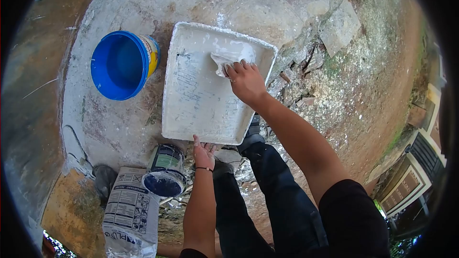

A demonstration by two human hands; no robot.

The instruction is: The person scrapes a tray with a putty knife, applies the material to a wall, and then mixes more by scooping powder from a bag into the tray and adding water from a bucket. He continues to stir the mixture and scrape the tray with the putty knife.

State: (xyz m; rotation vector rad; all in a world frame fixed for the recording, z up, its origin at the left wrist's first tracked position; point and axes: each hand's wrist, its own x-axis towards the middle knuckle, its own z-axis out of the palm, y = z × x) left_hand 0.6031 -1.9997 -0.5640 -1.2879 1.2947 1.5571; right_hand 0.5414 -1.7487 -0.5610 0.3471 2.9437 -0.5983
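A shallow white tray (201, 100), its inside streaked with grey marks, lies in front of me. My left hand (204, 153) is at its near edge, thumb over the rim and fingers partly hidden below it. Inside the tray, toward the far right, my right hand (247, 83) grips a crumpled, white-coated rag (223, 62) against the bottom. Wet white paint or filler (239, 49) is smeared around the rag.
A blue bucket (119, 67) stands left of the tray. Near my left forearm are a paint-stained tub (167, 167) and a printed bag (131, 210). Broken concrete (311, 59) and a loose slab (340, 26) lie on the right. My legs (282, 191) are below the tray.
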